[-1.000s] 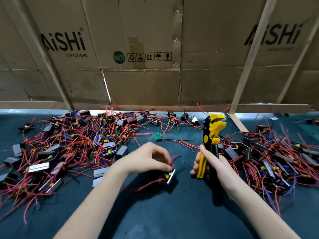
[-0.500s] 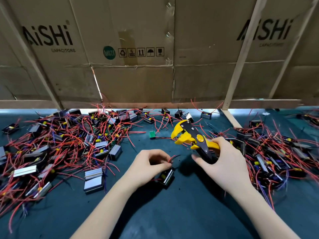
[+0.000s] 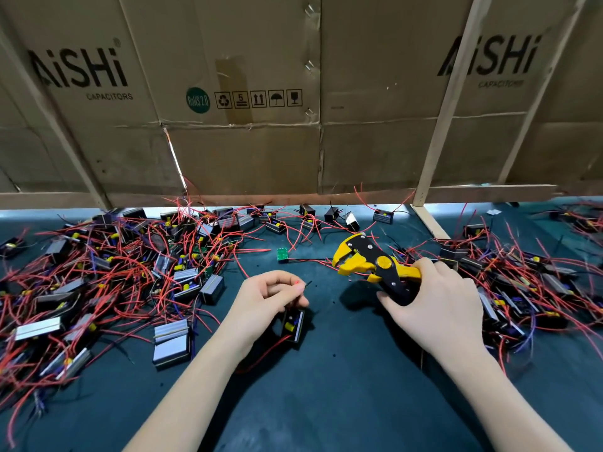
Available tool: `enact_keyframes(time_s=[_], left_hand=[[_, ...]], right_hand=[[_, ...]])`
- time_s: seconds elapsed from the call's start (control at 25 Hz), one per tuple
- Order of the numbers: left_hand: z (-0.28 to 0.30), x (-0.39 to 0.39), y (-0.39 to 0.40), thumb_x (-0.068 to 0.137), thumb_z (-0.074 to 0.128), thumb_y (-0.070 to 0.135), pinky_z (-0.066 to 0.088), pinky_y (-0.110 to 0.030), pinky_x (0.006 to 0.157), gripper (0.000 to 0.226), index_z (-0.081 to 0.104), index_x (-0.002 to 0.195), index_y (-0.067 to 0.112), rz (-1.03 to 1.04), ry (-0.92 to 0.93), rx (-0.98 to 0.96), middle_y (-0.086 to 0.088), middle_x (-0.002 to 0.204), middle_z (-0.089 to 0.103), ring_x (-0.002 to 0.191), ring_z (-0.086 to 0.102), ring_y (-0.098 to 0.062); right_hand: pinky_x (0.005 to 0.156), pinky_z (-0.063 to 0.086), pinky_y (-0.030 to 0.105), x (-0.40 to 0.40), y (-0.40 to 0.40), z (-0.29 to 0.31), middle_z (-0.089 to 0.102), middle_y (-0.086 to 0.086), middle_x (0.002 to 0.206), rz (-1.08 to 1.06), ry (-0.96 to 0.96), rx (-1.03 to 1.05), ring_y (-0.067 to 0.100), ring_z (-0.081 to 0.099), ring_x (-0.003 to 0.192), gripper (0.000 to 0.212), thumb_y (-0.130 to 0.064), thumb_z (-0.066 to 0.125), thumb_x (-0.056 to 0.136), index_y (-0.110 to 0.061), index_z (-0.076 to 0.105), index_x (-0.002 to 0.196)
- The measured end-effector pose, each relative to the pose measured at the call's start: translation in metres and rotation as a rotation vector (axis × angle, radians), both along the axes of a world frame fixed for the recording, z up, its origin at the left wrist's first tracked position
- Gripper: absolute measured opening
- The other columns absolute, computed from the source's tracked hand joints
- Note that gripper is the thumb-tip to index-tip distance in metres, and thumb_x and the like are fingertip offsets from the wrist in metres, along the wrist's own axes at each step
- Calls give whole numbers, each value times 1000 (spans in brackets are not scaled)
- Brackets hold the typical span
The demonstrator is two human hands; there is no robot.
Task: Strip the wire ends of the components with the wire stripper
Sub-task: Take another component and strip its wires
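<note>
nearest, a dark green table top [image 3: 326, 402], bare forearms reaching in over it. left hand [image 3: 264, 305] curled, thumb and forefinger pinching red and black wire ends [image 3: 301, 283] that poke out just past the fingertips; below that pinch, a small black component [image 3: 293, 324] hanging against the palm side, touching or just off the table, hard to tell which. right hand [image 3: 434, 305] wrapped round the handles of a yellow and black wire stripper [image 3: 372, 261], head pointing left toward the pinched wires, jaws parted, apart from the wire ends and gripping nothing. beyond the pinch, a small green board [image 3: 282, 255]. left of the left hand, a heap of components with red wires [image 3: 114, 272]; right of the right hand, another heap [image 3: 522, 278]. farthest, a cardboard wall [image 3: 244, 141] printed "aishi capacitors".
</note>
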State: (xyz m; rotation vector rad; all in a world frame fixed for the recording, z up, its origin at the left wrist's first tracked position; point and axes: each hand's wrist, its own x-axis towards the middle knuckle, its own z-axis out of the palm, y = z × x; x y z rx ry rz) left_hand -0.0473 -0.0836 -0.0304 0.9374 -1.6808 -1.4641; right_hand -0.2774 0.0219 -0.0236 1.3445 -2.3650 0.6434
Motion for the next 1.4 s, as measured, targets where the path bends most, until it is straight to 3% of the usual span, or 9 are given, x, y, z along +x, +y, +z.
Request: enact_keyframes(time_s=[0.28, 0.68, 0.76, 0.92, 1.04, 1.4], left_hand=[[1, 0, 1, 87, 68, 6, 48, -11, 76, 7, 69, 93, 8, -31, 166, -1, -12, 85, 76, 90, 73, -15], [-1, -4, 4, 86, 70, 7, 51, -15, 77, 5, 71, 87, 12, -18, 161, -22, -12, 82, 76, 84, 71, -15], [-1, -4, 4, 86, 70, 6, 51, -16, 76, 4, 70, 87, 11, -9, 150, -31, -12, 81, 76, 83, 70, -17], [-1, -6, 6, 85, 71, 4, 52, -17, 74, 3, 69, 86, 7, 7, 131, -38, -12, 79, 76, 82, 69, -21], [0, -6, 6, 86, 70, 2, 52, -16, 73, 3, 69, 86, 5, 19, 135, -38, -12, 79, 76, 83, 70, -20], [1, -4, 7, 86, 69, 4, 50, -12, 74, 3, 68, 86, 7, 4, 106, -54, -9, 77, 76, 82, 71, -11]], right_hand=[[73, 39, 39, 4, 0, -2, 63, 7, 82, 23, 99, 66, 33, 61, 82, 58, -58, 78, 61, -10, 61, 90], [81, 40, 36, 19, -1, -3, 66, -5, 101, 114, 46, 68, 23, 61, 100, 68, -70, 63, 68, -23, 62, 116], [79, 41, 36, 22, -1, -4, 66, -2, 97, 106, 54, 50, 25, 62, 94, 66, -69, 66, 67, -20, 64, 112], [62, 44, 33, 29, -1, -5, 64, 3, 73, 120, 61, -59, 32, 62, 69, 58, -61, 80, 58, -10, 66, 85], [60, 46, 31, 30, -1, -5, 65, 1, 73, 124, 72, -79, 31, 65, 70, 59, -60, 81, 57, -12, 70, 89], [52, 27, 26, 28, 2, 4, 60, -5, 64, 99, 84, 26, 27, 65, 66, 48, -69, 71, 63, -23, 66, 74]])
